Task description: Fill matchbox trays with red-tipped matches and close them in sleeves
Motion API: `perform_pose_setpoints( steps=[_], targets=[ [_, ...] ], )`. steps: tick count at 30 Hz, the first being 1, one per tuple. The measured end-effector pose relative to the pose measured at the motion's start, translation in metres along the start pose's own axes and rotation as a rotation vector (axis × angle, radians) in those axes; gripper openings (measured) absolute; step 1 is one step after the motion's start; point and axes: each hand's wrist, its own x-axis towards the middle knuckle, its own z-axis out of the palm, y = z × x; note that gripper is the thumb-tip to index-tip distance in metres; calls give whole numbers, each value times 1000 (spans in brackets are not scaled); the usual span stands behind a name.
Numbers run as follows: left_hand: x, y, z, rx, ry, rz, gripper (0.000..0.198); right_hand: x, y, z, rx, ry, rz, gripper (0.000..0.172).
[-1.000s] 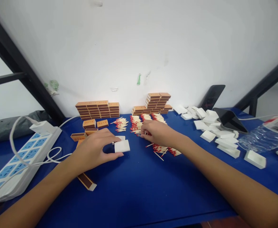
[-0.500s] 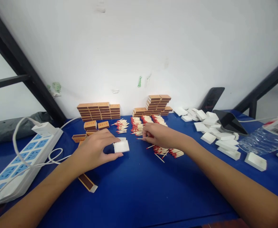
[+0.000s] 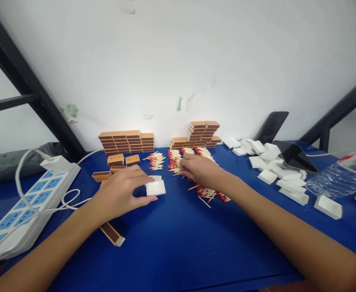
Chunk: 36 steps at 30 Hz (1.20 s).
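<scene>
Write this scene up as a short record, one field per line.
Left hand: thumb and fingers around a white matchbox tray; firmness of grip unclear
Right hand: fingers curled at the red-headed matches; whether one is pinched is hidden
Surface: blue tabletop
Back, against wall: two stacks of matchboxes
Right side: loose pile of white trays, smartphone leaning upright
Left side: power strip

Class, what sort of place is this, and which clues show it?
Probably a tabletop workspace by a wall: stacked matchboxes, loose matches and a power strip share the blue table.
</scene>
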Motion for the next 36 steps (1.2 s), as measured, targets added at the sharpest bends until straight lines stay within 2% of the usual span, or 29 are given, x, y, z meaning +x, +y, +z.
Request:
perform_pose_setpoints(
  steps=[7, 11, 19, 22, 27, 33, 36],
  targets=[
    [1, 0, 0, 1, -10, 2, 30, 1, -1, 2, 17, -19, -33, 15],
    [1, 1, -1, 5, -21, -10, 31, -1, -6, 0, 51, 37, -63, 14],
    [-1, 2, 2, 37, -28, -78, 34, -15, -38, -4, 480, 201, -203, 8],
    [-2, 5, 3, 46, 1, -113, 48, -16, -52, 1, 564, 221, -204, 7],
    [-5, 9, 2, 24, -13, -163, 71, -18, -61, 3, 438, 149, -200, 7],
    [-8, 6, 5, 77, -14, -135, 76, -21, -65, 1, 140, 103, -256, 16],
    [-8, 7, 5, 73, -20, -118, 76, -21, -66, 3, 87, 74, -259, 21]
  ],
)
